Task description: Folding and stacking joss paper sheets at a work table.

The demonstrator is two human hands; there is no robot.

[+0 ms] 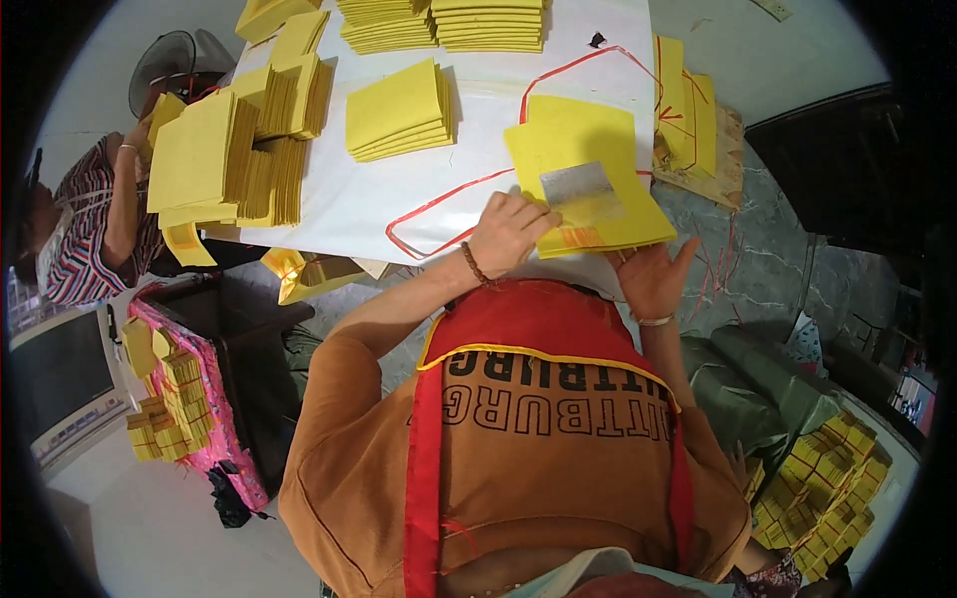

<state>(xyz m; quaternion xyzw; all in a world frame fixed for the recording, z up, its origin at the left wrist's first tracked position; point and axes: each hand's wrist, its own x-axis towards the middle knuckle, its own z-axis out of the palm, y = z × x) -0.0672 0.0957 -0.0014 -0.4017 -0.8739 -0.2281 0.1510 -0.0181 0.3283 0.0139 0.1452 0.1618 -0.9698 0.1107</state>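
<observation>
A stack of yellow paper sheets (573, 140), its top sheet bearing a silver square and an orange patch, lies at the table's near right edge. My left hand (513, 234) is closed at the stack's near left corner, its fingers pinching the paper beside the silver square. Below the near right corner is my right hand (653, 279), palm up with thumb and fingers apart; some fingertips are hidden under the paper. A red plastic string (439, 207) runs across the table and passes beneath the stack.
The white-covered table (399, 194) carries several yellow paper stacks (399, 110) at its left and far side. Tied yellow bundles (688, 110) stand beyond its right edge. At far left, a person in a striped top (95, 219) handles yellow paper. More bundles (822, 488) lie at lower right.
</observation>
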